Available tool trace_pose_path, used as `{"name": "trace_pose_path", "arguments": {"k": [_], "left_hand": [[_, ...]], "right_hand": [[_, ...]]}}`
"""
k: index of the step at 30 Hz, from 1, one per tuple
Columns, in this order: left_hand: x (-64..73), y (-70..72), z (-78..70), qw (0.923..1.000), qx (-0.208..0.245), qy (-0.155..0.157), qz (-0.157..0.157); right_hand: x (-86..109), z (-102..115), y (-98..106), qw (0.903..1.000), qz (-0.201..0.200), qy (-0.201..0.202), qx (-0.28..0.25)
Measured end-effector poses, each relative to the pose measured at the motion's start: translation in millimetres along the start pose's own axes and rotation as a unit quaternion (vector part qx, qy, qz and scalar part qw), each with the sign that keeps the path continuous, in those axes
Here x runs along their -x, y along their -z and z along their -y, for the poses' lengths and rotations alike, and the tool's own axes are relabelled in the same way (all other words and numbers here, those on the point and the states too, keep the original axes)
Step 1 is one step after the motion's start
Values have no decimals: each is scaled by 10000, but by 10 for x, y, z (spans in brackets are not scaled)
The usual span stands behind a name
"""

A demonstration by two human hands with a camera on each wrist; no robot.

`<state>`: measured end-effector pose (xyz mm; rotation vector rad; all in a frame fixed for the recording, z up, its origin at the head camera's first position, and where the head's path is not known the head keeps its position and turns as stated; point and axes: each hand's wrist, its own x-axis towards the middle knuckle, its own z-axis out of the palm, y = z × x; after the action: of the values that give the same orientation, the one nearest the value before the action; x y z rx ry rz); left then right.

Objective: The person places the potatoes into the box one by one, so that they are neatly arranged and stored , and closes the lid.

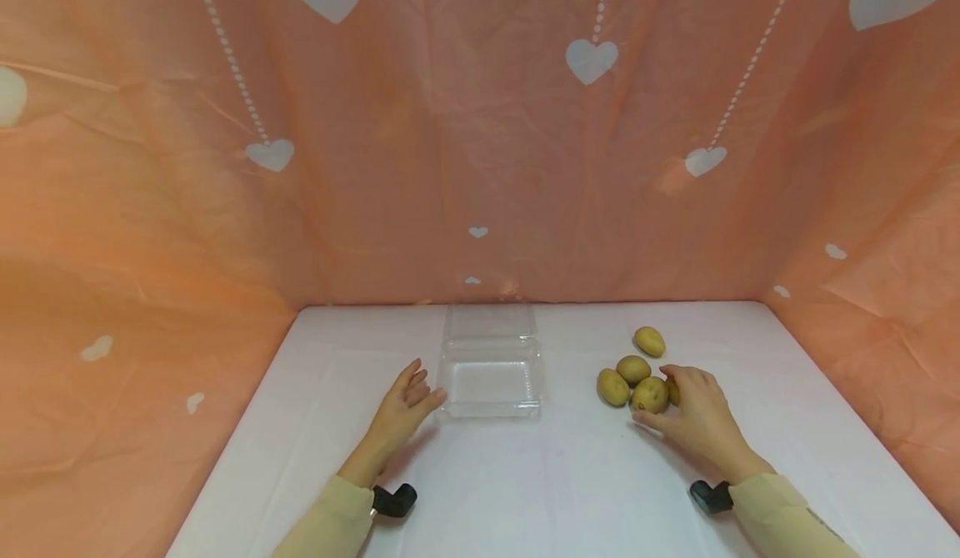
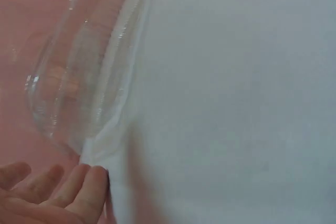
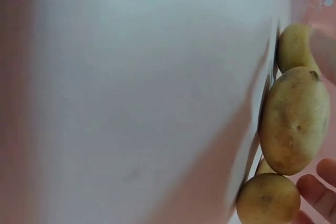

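Several small yellow potatoes (image 1: pixel 633 370) lie in a loose group on the right side of the table. My right hand (image 1: pixel 701 416) is at the near right of that group, thumb and fingers spread around the nearest potato (image 1: pixel 649 395). The right wrist view shows a large potato (image 3: pixel 295 121) between thumb and fingers, with the fingertips right at a lower potato (image 3: pixel 268 199). A clear plastic clamshell box (image 1: pixel 491 383) stands with its lid (image 1: pixel 491 321) folded back. My left hand (image 1: pixel 405 412) hovers beside the box's left wall, fingers relaxed, holding nothing.
A white cloth (image 1: pixel 555 483) covers the table. Orange curtains (image 1: pixel 480 166) with white hearts hang along the back and both sides. One potato (image 1: pixel 649 341) lies a little behind the others. Each wrist wears a black camera (image 1: pixel 395 500).
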<state>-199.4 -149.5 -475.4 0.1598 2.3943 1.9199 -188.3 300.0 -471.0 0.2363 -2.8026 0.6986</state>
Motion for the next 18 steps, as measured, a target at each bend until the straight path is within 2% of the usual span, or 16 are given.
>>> {"name": "trace_pose_path", "arguments": {"k": [5, 9, 12, 18], "left_hand": [[-24, -71, 36, 9999, 104, -33, 1], [-45, -107, 53, 9988, 468, -26, 148], [-50, -121, 78, 9969, 749, 106, 233], [-47, -136, 112, 9965, 689, 384, 286]], "right_hand": [[0, -18, -27, 9999, 100, -59, 122], [0, -13, -29, 9996, 138, -169, 165], [-4, -2, -25, 9996, 135, -190, 144], [-25, 2, -17, 9995, 173, -269, 59]]}}
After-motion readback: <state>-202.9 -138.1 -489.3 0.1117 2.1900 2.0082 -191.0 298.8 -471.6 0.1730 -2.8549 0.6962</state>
